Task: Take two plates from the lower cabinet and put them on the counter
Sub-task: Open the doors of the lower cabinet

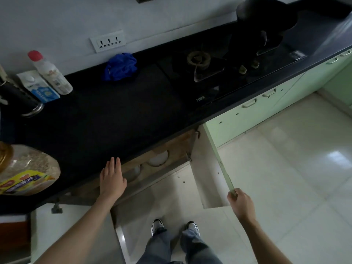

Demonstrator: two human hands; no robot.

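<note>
The plates (159,158) lie inside the lower cabinet (172,142), just under the front lip of the tabletop (114,121), a little below the centre of the frame. One pale round shows plainly there. A second pale round (137,169) sits down and to the left of it, so the row runs along the cabinet front, from centre frame toward lower left. They seem to stand on edge in a rack with faces turned outward, though the shadow under the lip makes that hard to be sure of

The left hand (112,180) is by far the nearer one. It hovers with fingers straight and together, holding nothing, its fingertips over the edge of the tabletop and just left of the second pale round. The right hand (241,203) is well apart, at the lower right of the frame, its fingers curled round the free edge of the open cabinet door (207,168)

So the reach most likely falls to the left hand. It must go down under the lip and toward the right of the frame, draw each plate out toward the person, then lift it onto the dark tabletop above
</note>
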